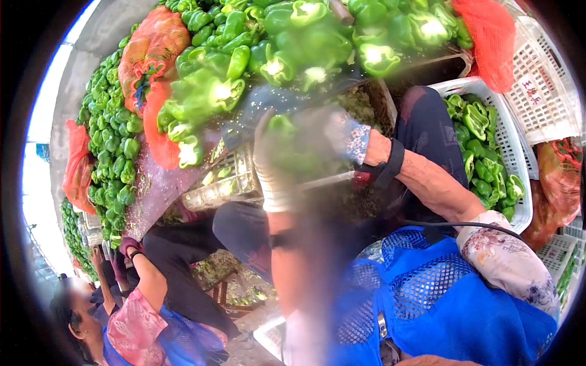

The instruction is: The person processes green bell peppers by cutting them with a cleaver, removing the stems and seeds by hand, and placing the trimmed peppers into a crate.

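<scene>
In the middle of the head view my left hand [267, 168], in a pale glove, is beside a green bell pepper [284, 143]; its fingers wrap round the pepper's left side. My right hand [342, 131], in a glove with a floral cuff, is close to the pepper's right side, its fingers smeared by blur. Below the hands is a light crate [229, 183] with pepper scraps. Just above them lies a large heap of green peppers [305, 36], several with pale cut tops.
A white crate [522, 183] of peppers stands at my right, near red mesh bags [488, 43] and another crate [543, 85]. At the lower left a co-worker [137, 311] in a pink sleeve sits by more peppers [110, 134]. An orange mesh bag [149, 46] stands upper left.
</scene>
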The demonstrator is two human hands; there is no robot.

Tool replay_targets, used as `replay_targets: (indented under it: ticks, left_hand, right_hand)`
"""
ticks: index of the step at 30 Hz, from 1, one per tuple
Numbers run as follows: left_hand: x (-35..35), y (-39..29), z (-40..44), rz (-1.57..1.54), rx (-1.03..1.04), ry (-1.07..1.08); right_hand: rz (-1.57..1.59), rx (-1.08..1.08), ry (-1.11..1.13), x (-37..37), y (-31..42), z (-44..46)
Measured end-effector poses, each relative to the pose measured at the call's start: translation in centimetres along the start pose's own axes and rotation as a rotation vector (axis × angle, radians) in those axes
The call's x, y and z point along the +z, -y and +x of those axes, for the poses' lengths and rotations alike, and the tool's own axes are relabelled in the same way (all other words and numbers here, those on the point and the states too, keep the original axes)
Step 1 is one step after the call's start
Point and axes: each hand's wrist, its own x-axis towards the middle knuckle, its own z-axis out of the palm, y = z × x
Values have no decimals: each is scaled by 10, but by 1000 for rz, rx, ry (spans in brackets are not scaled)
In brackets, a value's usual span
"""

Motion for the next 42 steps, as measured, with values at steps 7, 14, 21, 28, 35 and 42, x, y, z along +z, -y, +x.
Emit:
replay_targets:
  ticks: [7,14,21,28,35,42]
  left_hand:
    - [-9,-46,4,-776,-552,-79]
    - [-16,-52,0,-751,-538,-26]
    - [-27,-57,8,-1091,-565,-204]
    - [-21,-51,10,-881,-364,-165]
    - [-23,-37,13,68,-61,65]
    - [-40,-40,5,419,-53,174]
  right_hand:
    - [-5,-111,-27,-9,13,14]
    - [485,281,-40,-15,8,14]
    - [-56,236,56,-49,-5,15]
    - [242,92,30,-25,20,6]
    - [155,155,258,-3,-1,-4]
    - [641,137,183,-10,26,0]
